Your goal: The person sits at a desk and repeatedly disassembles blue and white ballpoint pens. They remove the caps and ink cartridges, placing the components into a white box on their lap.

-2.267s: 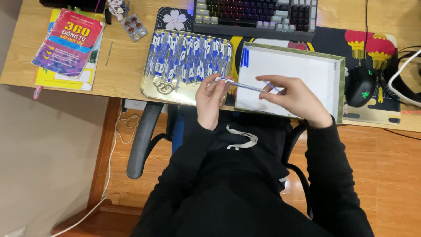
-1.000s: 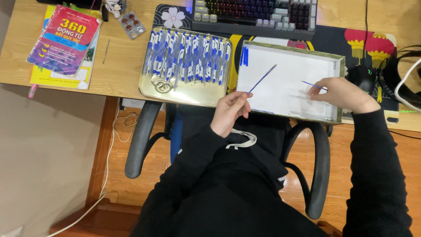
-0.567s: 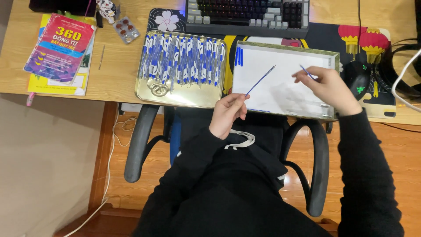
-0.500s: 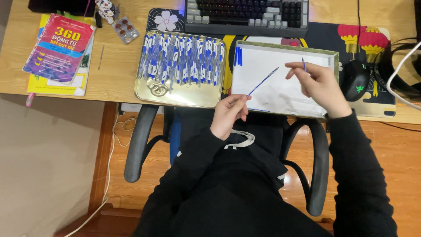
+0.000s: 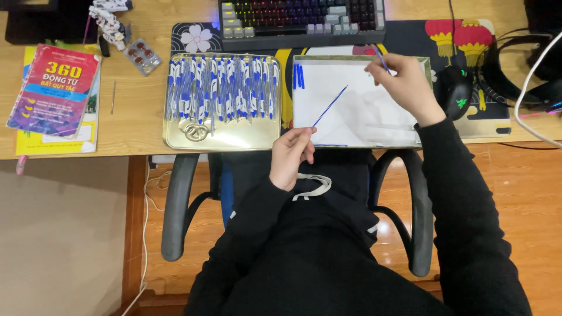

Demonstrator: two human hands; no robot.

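The left hand fingers pinch a thin, light blue refill at its bottom end, while the right hand fingers pinch another thin blue piece.

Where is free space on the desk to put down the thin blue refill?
The white-lined tray is mostly bare between the blue pieces at its left edge and the right hand. Bare wood lies between the book and the gold tray, which is crowded with pens.

Single head view, looking steeply down from above, desk edge near, probably wide-angle
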